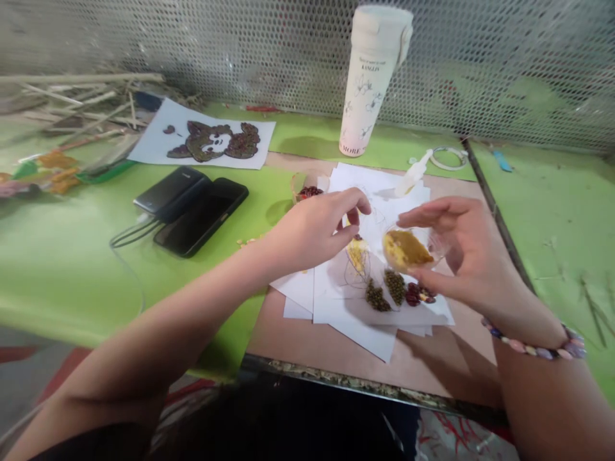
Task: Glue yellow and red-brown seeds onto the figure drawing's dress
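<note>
My right hand (461,253) is closed round a small clear cup of yellow grains (406,248), tilted over white paper sheets (365,307). My left hand (314,227) hovers beside the cup with fingertips pinched; what they hold is too small to make out. On the top sheet a pencilled drawing carries patches of yellow grains (358,253), green beans (387,291) and dark red beans (418,294). The sheets lie on a brown board (346,358).
A white flask (372,77) stands at the back. A small cup of red beans (307,187) and a glue bottle (413,173) sit near the sheets. Two phones (192,208) and a finished bean picture (206,141) lie left on the green table (72,256), beside dry sticks (77,96).
</note>
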A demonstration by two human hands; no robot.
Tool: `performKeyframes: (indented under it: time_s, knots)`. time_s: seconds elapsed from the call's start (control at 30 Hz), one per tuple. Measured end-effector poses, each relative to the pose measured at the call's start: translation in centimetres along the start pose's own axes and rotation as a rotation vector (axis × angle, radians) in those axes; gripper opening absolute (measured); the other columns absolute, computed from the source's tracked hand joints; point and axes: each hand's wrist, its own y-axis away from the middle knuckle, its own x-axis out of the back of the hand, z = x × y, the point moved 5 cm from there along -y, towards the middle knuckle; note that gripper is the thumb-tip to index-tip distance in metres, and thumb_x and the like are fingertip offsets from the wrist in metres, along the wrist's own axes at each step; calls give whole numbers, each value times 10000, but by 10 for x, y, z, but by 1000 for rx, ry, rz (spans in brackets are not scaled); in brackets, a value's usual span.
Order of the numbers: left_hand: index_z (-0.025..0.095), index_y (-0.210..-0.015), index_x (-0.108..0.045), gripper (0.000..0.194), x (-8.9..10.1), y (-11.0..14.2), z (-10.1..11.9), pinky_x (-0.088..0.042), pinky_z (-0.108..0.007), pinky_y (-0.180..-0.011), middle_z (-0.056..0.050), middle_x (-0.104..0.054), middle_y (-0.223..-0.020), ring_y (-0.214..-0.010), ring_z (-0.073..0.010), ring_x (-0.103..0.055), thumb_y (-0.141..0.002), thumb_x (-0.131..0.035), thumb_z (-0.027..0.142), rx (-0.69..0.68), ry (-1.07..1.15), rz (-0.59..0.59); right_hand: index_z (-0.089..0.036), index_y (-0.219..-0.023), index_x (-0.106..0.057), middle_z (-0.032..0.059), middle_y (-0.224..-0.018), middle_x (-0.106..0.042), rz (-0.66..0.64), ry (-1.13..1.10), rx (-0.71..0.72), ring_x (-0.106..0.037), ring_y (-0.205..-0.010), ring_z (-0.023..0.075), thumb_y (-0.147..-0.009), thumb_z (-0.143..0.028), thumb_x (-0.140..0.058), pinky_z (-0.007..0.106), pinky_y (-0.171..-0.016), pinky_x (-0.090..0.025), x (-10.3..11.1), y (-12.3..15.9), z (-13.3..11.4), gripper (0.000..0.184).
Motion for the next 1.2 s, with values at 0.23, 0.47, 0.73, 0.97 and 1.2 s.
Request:
performKeyframes:
  time_s: [0.23,0.47,0.73,0.97,1.2]
  knots:
    - [203,-1006,-587,135,51,34,14,-485,-303,-765,-24,-682,-980,-866,-162,-635,-877,-620,227,125,-58,104,-331,-1110,-404,8,-1101,-573,504,-169,-260,-641,-1111,278,-478,-319,-884,495,-895,-564,68,9,19,793]
    - [155,-1324,-408,783,47,40,-43,-425,-497,-1068,-199,-515,-1386,-1321,-392,-479,-710,-804,435,442,-236,318,-251,-1136,-420,90,-1043,-603,584,209,-487,-616,-1072,371,-419,-456,-833,605,-957,-486,100,54,65,853]
    - [192,-1423,-361,796,35,11,-64,-540,-420,-871,-144,-673,-1247,-1011,-304,-705,-749,-758,341,487,-83,233,-183,-1274,-446,181,-1204,-564,582,327,-484,-587,-1129,404,-452,-506,-813,580,-969,-477,92,66,66,957]
    - [159,-1471,-324,881,45,4,-81,-498,-441,-989,-187,-600,-1352,-1227,-329,-604,-734,-792,278,457,-86,315,-171,-1325,-430,177,-1324,-516,696,389,-319,-543,-1155,318,-710,-433,-709,554,-1025,-438,86,52,16,725]
    - [148,-1472,-310,878,45,6,-73,-417,-487,-1095,-226,-451,-1474,-1342,-372,-493,-757,-789,324,426,-171,349,-178,-1288,-581,98,-1272,-619,484,289,-556,-645,-1057,223,-947,-390,-634,439,-883,-567,38,-57,45,405]
